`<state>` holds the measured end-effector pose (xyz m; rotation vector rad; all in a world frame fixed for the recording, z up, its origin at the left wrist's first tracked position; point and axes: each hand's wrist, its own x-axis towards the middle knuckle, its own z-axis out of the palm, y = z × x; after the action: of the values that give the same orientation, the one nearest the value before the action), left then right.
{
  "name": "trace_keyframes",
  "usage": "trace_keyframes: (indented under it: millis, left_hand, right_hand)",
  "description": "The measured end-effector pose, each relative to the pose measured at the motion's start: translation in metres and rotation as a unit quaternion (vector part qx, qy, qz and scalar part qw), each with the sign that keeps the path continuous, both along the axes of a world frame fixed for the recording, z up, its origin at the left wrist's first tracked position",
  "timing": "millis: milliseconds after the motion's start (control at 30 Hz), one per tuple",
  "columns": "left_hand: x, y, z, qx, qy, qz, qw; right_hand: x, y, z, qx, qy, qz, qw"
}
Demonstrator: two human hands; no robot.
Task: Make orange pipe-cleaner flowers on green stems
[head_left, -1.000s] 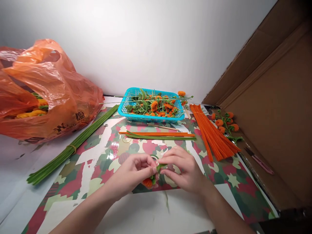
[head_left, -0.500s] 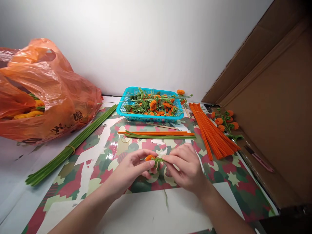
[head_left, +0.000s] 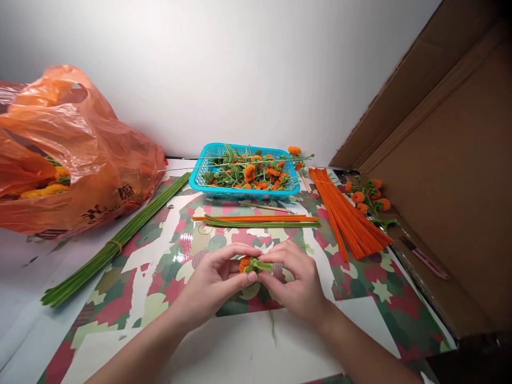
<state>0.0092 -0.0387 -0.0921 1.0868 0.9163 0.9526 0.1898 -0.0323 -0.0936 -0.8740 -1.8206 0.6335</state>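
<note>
An orange pipe-cleaner flower (head_left: 245,264) with a green base and stem sits between my two hands above the patterned table cover. My left hand (head_left: 218,280) is closed on it, the thumb pressed near the green base. From the other side my right hand (head_left: 294,274) pinches the green part, thumb below and fingers above. Just beyond the hands lie a few orange pipe cleaners (head_left: 256,218) beside green pipe cleaners (head_left: 264,224). Part of the flower is hidden by the fingers.
A blue basket (head_left: 244,193) of orange flowers stands at the back. An orange plastic bag (head_left: 92,160) and a green pipe-cleaner bundle (head_left: 116,242) are left. On the right lie an orange bundle (head_left: 348,218), a flower spray (head_left: 374,200) and a pink-handled blade (head_left: 428,261) by cardboard (head_left: 440,186).
My right hand has moved left, closer to my left hand, and its fingers have shifted on the green part. The flower has turned so its green base faces me more.
</note>
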Motion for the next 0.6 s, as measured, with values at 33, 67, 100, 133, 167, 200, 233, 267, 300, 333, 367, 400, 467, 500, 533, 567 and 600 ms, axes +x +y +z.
trace_keyframes:
  millis: [33,67,100,133,167,200,233,267,300,333,367,400,467,500,533,567,600]
  left_hand:
    - [0.000,0.000,0.000,-0.010,0.001,0.001,1.000]
    - [-0.001,0.000,0.000,-0.019,0.003,0.001,1.000]
    - [-0.002,0.000,-0.001,-0.026,0.008,-0.002,1.000]
    - [-0.003,0.000,-0.001,-0.029,0.016,-0.007,0.999]
    - [-0.004,0.000,0.000,-0.032,0.026,-0.014,0.999]
    - [-0.006,0.000,0.000,-0.034,0.037,-0.022,0.998]
    - [-0.008,0.001,0.000,-0.036,0.046,-0.031,0.998]
    - [-0.009,0.001,0.001,-0.039,0.052,-0.040,0.997]
    - [-0.011,0.002,0.002,-0.040,0.054,-0.049,0.997]
    - [-0.013,0.003,0.003,-0.040,0.052,-0.058,0.996]
    - [-0.014,0.003,0.005,-0.039,0.049,-0.065,0.996]
    - [-0.016,0.004,0.006,-0.036,0.045,-0.070,0.996]
    - [-0.017,0.006,0.009,-0.030,0.039,-0.074,0.996]
    - [-0.017,0.006,0.010,-0.027,0.036,-0.073,0.996]
    - [-0.016,0.006,0.010,-0.021,0.034,-0.070,0.997]
    - [-0.016,0.006,0.011,-0.013,0.034,-0.066,0.997]
    - [-0.015,0.005,0.011,0.000,0.034,-0.059,0.998]
  right_hand:
    - [0.000,0.000,0.000,0.001,-0.003,0.001,1.000]
    - [0.000,0.000,0.000,0.000,-0.005,0.003,1.000]
    - [0.000,0.000,0.001,-0.004,-0.005,0.006,1.000]
    - [0.000,0.000,0.001,-0.013,-0.001,0.010,1.000]
    - [0.000,0.000,0.002,-0.026,0.006,0.014,1.000]
    - [0.000,0.000,0.002,-0.040,0.013,0.019,0.999]
    - [0.000,0.000,0.003,-0.056,0.021,0.025,0.998]
    - [0.001,0.000,0.004,-0.070,0.026,0.031,0.997]
    - [0.001,0.001,0.004,-0.084,0.030,0.036,0.995]
    - [0.001,0.001,0.005,-0.095,0.031,0.041,0.994]
    - [0.002,0.002,0.006,-0.106,0.030,0.044,0.993]
    - [0.003,0.002,0.007,-0.115,0.030,0.048,0.992]
    - [0.003,0.002,0.008,-0.129,0.029,0.055,0.990]
    - [0.004,0.002,0.009,-0.134,0.028,0.059,0.989]
    - [0.004,0.002,0.009,-0.138,0.028,0.064,0.988]
    - [0.004,0.002,0.010,-0.142,0.026,0.068,0.987]
    - [0.005,0.002,0.010,-0.143,0.024,0.072,0.987]
